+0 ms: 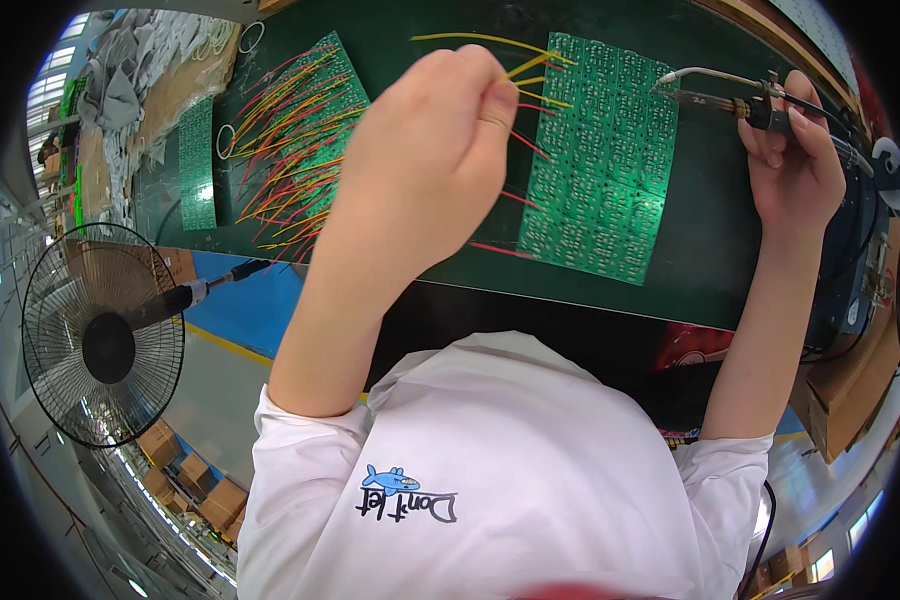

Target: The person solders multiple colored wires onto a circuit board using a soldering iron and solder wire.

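One soldering iron [743,108] in right grip [798,170]

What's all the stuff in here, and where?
Large circuit board: one, green, centre right
Wired board: one, green, left of centre
Narrow board: one, green, far left
Wires: many, red and yellow, by two boards
Soldering iron: one, dark, upper right
Table: one, dark green, under boards
Crumpled material: one heap, grey, upper left
Fan: one, black, left
Cardboard boxes: several, brown, both sides
Shirt: one, white, bottom centre
Left hand: one, bare, pinching yellow wire
Right hand: one, bare, holding iron
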Available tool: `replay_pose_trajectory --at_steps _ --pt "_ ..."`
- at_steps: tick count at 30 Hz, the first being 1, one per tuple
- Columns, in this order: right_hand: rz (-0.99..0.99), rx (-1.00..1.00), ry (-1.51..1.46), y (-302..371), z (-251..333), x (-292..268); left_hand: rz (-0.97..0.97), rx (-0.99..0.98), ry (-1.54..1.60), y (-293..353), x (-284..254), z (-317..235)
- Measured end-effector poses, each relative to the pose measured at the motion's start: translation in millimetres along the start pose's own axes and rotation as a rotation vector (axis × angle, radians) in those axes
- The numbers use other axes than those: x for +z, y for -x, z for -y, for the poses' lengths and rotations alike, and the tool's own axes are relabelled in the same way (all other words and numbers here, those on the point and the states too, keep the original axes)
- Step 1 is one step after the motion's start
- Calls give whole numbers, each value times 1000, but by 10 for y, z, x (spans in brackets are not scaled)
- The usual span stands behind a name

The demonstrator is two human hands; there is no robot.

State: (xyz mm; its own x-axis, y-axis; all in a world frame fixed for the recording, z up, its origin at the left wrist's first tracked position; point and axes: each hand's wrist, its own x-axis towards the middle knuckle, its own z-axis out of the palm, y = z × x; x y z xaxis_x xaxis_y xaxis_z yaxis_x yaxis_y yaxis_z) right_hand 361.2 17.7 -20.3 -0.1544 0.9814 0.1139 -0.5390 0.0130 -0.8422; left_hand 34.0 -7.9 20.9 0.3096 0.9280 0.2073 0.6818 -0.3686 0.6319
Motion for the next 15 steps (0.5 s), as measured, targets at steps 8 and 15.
replay_pose_trajectory --at_steps 8,15 --pt "30 32 151 140 128 371 -29 56 -31 242 -8 -20" --pt "-52 -108 327 436 66 595 -31 155 8 89 204 176"
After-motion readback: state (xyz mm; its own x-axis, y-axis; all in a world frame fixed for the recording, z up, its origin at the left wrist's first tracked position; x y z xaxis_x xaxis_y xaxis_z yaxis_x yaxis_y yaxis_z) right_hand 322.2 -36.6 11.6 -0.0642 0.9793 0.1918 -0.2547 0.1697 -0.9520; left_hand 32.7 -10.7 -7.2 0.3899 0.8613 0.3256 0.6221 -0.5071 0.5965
